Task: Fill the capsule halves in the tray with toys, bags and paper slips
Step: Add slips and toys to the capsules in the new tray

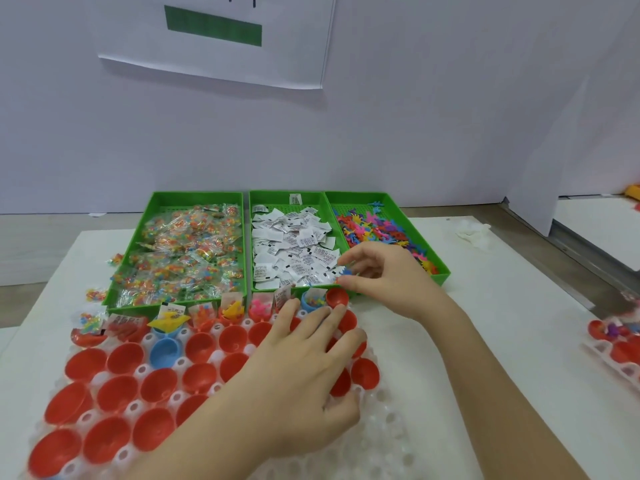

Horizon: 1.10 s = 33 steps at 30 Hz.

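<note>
At 12 o'clock of the capsule tray: right hand, fingertips pinching a blue toy. Left hand, fingers straight, rests on the tray. Step: toy-filling. Next, likely: lower the toy into the empty red half at its 6 o'clock.

Your left hand lies palm down at the centre of the frame, fingers straight and slightly spread, pointing toward the top, thumb out to the right. Its bare forearm runs down to the bottom edge. Your right hand sits just above it, right of centre, fingers curled leftward, thumb and fingertips pinching a small blue toy. Its forearm slants to the lower right corner.
</note>
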Each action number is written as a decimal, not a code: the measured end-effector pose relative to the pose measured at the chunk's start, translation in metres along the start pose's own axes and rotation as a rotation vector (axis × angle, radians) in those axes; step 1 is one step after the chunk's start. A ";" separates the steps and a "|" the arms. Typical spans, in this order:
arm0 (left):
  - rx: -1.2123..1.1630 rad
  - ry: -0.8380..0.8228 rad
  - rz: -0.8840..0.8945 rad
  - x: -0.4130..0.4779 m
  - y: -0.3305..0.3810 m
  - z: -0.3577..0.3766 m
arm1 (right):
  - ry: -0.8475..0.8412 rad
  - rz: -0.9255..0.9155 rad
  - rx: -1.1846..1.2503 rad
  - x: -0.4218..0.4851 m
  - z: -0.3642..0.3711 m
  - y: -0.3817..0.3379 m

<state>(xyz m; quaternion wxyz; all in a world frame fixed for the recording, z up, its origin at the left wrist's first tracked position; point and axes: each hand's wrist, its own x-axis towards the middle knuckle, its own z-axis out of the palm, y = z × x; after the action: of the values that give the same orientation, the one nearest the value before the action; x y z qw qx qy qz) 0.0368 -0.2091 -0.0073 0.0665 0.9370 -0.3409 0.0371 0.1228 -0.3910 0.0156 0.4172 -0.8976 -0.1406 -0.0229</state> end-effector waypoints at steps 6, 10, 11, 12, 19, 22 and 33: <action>-0.015 0.019 0.001 -0.002 0.000 0.001 | -0.062 -0.062 -0.228 0.001 -0.002 -0.004; -0.024 0.025 0.005 -0.002 -0.001 0.002 | -0.095 -0.065 -0.265 0.001 0.001 -0.003; -0.025 0.024 0.004 -0.002 -0.001 0.003 | -0.092 -0.069 -0.270 0.002 0.002 -0.003; -0.028 0.026 0.004 -0.002 -0.001 0.003 | -0.088 -0.070 -0.261 0.002 0.003 -0.003; -0.040 0.030 0.016 -0.003 -0.001 0.001 | 0.107 -0.053 -0.072 0.007 0.006 -0.001; -0.059 0.038 0.020 -0.004 0.000 -0.001 | 0.117 0.038 -0.213 0.030 0.005 -0.001; -0.101 -0.019 0.040 -0.002 -0.004 -0.001 | -0.010 0.170 -0.538 0.067 0.018 0.003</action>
<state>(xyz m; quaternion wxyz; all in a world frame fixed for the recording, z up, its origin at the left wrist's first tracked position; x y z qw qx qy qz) 0.0381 -0.2047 -0.0067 0.1094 0.9257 -0.3619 0.0123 0.1865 -0.3638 0.0128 0.1637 -0.9847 -0.0559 -0.0198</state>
